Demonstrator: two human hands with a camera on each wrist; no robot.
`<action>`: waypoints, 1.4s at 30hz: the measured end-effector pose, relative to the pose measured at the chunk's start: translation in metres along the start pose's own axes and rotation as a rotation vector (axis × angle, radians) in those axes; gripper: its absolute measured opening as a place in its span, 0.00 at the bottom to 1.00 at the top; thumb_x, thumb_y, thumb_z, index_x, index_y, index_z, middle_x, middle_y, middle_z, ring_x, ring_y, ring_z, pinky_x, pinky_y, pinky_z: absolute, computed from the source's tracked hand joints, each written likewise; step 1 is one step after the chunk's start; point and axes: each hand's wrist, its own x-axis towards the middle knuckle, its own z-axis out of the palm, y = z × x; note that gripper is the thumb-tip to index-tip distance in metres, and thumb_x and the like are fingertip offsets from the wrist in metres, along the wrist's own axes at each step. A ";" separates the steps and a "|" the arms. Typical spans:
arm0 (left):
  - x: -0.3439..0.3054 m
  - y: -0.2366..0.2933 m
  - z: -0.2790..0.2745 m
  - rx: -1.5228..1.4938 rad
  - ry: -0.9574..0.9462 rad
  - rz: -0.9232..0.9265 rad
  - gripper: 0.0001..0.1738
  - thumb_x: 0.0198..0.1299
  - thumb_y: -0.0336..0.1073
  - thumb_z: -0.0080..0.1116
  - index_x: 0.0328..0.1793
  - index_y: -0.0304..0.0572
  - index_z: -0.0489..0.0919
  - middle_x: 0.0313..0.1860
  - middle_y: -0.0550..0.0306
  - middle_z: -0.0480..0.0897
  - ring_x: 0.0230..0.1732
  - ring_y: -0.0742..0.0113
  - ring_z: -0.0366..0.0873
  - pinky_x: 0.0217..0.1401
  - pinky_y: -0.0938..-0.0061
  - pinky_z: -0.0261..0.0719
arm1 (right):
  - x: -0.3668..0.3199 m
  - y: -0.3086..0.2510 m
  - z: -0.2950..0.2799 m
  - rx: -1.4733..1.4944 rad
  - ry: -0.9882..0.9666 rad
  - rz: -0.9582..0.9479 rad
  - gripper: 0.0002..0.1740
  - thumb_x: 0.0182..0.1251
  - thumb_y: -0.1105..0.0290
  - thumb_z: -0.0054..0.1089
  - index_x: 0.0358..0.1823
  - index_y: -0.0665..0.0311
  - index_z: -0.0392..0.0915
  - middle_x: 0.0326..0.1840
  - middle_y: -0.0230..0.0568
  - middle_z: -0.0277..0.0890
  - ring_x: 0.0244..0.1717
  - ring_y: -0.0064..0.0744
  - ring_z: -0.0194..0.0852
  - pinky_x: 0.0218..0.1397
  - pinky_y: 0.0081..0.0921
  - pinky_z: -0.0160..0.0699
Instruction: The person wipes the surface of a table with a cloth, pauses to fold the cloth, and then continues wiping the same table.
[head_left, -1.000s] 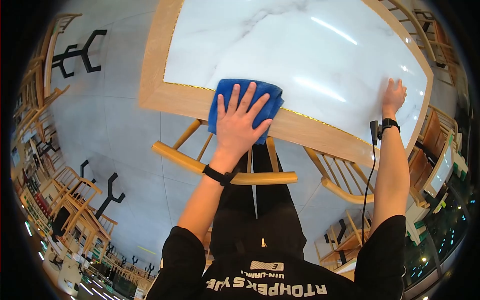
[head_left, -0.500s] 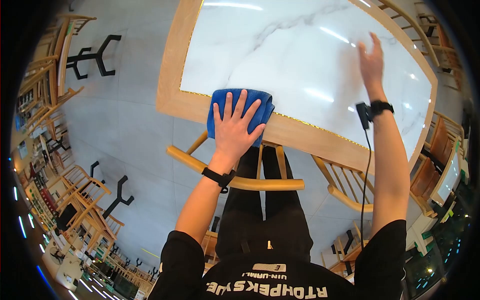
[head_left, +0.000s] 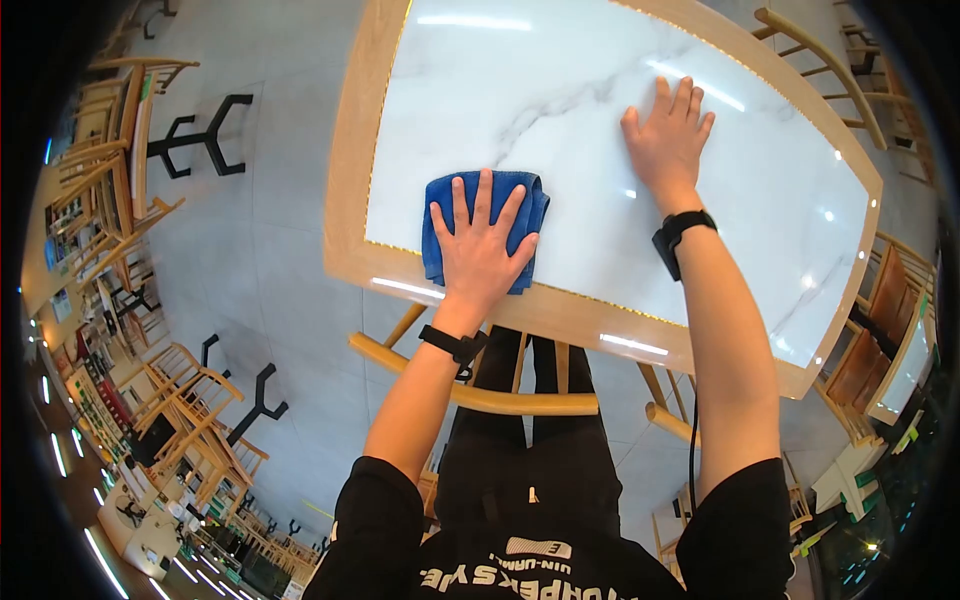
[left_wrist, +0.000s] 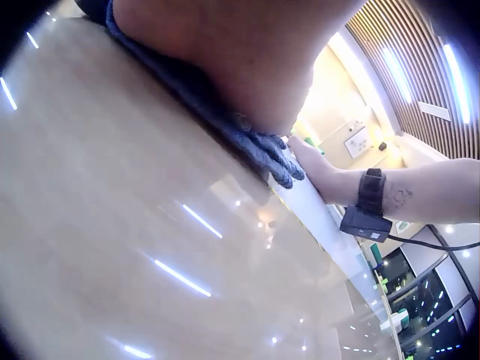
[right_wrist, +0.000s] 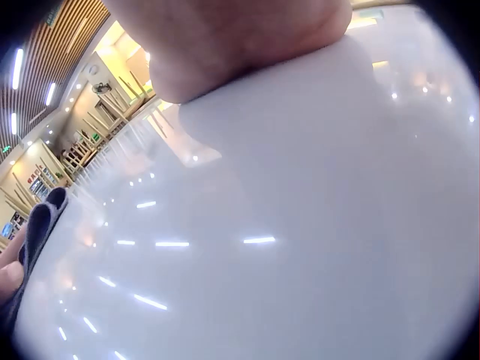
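Note:
A folded blue cloth (head_left: 441,192) lies across the near edge of a table, over both its white marble-patterned top (head_left: 580,215) and its wooden border (head_left: 349,190). My left hand (head_left: 475,255) presses flat on the cloth, fingers spread and straight. Farther over the tabletop, my right hand (head_left: 668,142) rests palm down with its fingers straight and holds nothing. In the left wrist view, layered edges of the cloth (left_wrist: 274,161) stick out beneath the left hand. The right wrist view has the glossy surface under the right hand, with the cloth (right_wrist: 36,232) at its left.
A wooden chair (head_left: 525,402) stands at the near side, between the table and my legs. Another chair (head_left: 830,55) is at the far right edge. More chairs and tables (head_left: 195,415) fill the left of the room. A black cord (head_left: 692,455) runs down beside the right arm.
My right hand has moved from the table's right end leftward across the top to nearer the middle. The left hand and cloth have shifted a little farther onto the white top.

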 end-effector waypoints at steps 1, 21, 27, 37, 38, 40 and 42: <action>0.009 0.000 0.000 0.006 0.002 0.008 0.39 0.68 0.61 0.63 0.85 0.69 0.71 0.93 0.51 0.53 0.92 0.38 0.42 0.83 0.21 0.40 | -0.001 0.000 0.001 0.020 0.027 -0.015 0.41 0.76 0.46 0.51 0.82 0.64 0.60 0.89 0.65 0.48 0.91 0.64 0.39 0.88 0.69 0.38; 0.179 -0.004 0.007 0.046 0.076 0.120 0.38 0.69 0.62 0.58 0.84 0.71 0.71 0.92 0.52 0.55 0.90 0.34 0.48 0.82 0.21 0.43 | -0.005 -0.006 -0.013 0.088 -0.086 0.035 0.42 0.73 0.50 0.56 0.83 0.65 0.60 0.91 0.65 0.42 0.91 0.66 0.34 0.88 0.70 0.33; 0.226 -0.004 0.010 0.026 0.077 0.159 0.38 0.69 0.63 0.57 0.84 0.70 0.71 0.91 0.50 0.55 0.89 0.31 0.48 0.81 0.18 0.43 | -0.008 -0.006 -0.014 0.102 -0.064 0.042 0.43 0.72 0.51 0.58 0.83 0.64 0.60 0.91 0.63 0.42 0.92 0.63 0.34 0.89 0.69 0.32; 0.324 -0.001 0.025 0.015 0.202 0.223 0.37 0.71 0.64 0.54 0.84 0.67 0.71 0.90 0.46 0.58 0.87 0.27 0.51 0.78 0.15 0.46 | -0.007 -0.003 -0.015 0.088 -0.085 0.044 0.43 0.70 0.53 0.60 0.83 0.63 0.62 0.92 0.60 0.41 0.92 0.61 0.33 0.90 0.66 0.31; 0.334 -0.001 0.025 0.020 0.211 0.228 0.37 0.71 0.64 0.54 0.84 0.66 0.71 0.90 0.46 0.58 0.87 0.26 0.51 0.78 0.14 0.46 | -0.008 -0.004 -0.017 0.089 -0.092 0.049 0.43 0.69 0.53 0.61 0.83 0.63 0.62 0.92 0.60 0.41 0.92 0.61 0.34 0.90 0.66 0.32; 0.356 0.002 0.027 0.032 0.208 0.225 0.38 0.72 0.64 0.52 0.85 0.66 0.70 0.90 0.45 0.57 0.87 0.25 0.50 0.78 0.14 0.44 | -0.006 -0.004 -0.017 0.092 -0.096 0.052 0.43 0.69 0.53 0.62 0.82 0.62 0.62 0.92 0.60 0.42 0.92 0.61 0.34 0.89 0.66 0.33; 0.373 0.006 0.032 0.041 0.221 0.221 0.38 0.73 0.65 0.51 0.86 0.67 0.69 0.90 0.45 0.57 0.87 0.25 0.49 0.79 0.14 0.43 | -0.007 -0.003 -0.017 0.094 -0.095 0.050 0.43 0.68 0.53 0.62 0.82 0.61 0.63 0.92 0.60 0.42 0.92 0.60 0.34 0.89 0.66 0.34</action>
